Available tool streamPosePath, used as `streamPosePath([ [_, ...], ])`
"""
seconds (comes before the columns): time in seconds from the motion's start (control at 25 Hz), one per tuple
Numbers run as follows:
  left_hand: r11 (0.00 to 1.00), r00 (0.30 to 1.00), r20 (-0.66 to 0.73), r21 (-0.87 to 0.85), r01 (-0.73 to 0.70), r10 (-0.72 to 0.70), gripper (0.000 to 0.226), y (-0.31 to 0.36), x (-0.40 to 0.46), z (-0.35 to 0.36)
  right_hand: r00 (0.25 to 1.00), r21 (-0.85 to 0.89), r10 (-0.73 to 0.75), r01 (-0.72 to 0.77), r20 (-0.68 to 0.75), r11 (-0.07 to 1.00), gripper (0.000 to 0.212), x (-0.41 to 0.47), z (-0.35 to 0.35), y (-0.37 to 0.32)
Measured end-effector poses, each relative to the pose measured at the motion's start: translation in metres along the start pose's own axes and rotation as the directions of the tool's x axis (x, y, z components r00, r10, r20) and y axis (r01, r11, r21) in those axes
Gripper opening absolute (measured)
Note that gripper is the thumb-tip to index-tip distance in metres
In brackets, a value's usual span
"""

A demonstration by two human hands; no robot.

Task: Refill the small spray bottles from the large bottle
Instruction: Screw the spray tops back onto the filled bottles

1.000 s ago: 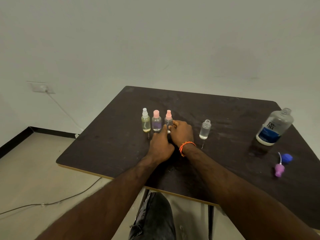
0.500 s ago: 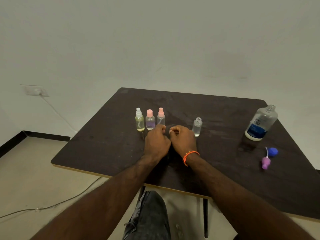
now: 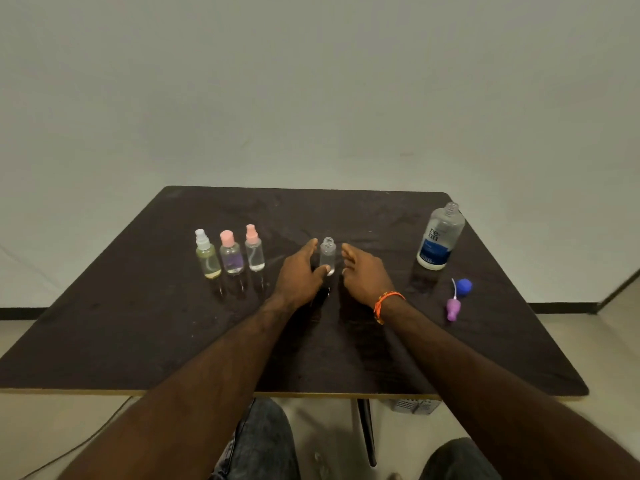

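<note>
Hands are flanking the small uncapped clear plastic bottle (image 3: 327, 255), which is standing upright near the middle of the dark brown bench (image 3: 138, 323). Your left hand (image 3: 300, 271) is sitting just left of it with the fingers relaxed and spread, the thumb tip lying at the bottle's base; whether it is actually touching, you cannot tell from this view. Your right hand (image 3: 363, 271), wearing an orange thread bracelet (image 3: 382, 303) at the wrist, is sitting just right of the bottle with a loose, wide grip, holding nothing and apart from the glassy wall. Further left, three small capped spray bottles are standing in a row: a yellowish bottle with a white sprayer (image 3: 206, 255), a purplish bottle with a pink cap (image 3: 231, 253), and a clear bottle with a pink sprayer (image 3: 254, 249). The large clear bottle with a blue label (image 3: 439, 237) is standing uncapped, well to the right, near the bench's far right corner. In front of it, a purple spray head with a thin tube (image 3: 453, 308) and a blue cap (image 3: 464, 286) are lying on the bench.
</note>
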State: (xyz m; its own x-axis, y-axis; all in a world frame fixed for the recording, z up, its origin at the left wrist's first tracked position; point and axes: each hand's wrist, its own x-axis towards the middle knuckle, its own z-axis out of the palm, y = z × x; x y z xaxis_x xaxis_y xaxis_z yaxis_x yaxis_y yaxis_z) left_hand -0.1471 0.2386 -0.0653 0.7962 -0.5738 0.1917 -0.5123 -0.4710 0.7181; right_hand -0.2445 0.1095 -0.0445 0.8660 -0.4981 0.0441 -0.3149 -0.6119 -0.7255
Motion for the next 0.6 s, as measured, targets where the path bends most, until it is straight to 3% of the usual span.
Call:
streamPosePath([
  [0.2, 0.993, 0.995, -0.013, -0.064, -0.103, 0.102, 0.027, 0.001, 0.005, 0.002, 0.992, 0.043, -0.124, 0.126, -0.038, 0.991, 0.048, -0.006, 0.007, 0.001],
  [0.6, 0.988, 0.990, 0.044, -0.092, -0.127, 0.131, 0.032, 0.011, -0.056, -0.003, 0.981, 0.023, -0.183, 0.185, -0.070, 0.982, 0.041, -0.074, 0.001, 0.009],
])
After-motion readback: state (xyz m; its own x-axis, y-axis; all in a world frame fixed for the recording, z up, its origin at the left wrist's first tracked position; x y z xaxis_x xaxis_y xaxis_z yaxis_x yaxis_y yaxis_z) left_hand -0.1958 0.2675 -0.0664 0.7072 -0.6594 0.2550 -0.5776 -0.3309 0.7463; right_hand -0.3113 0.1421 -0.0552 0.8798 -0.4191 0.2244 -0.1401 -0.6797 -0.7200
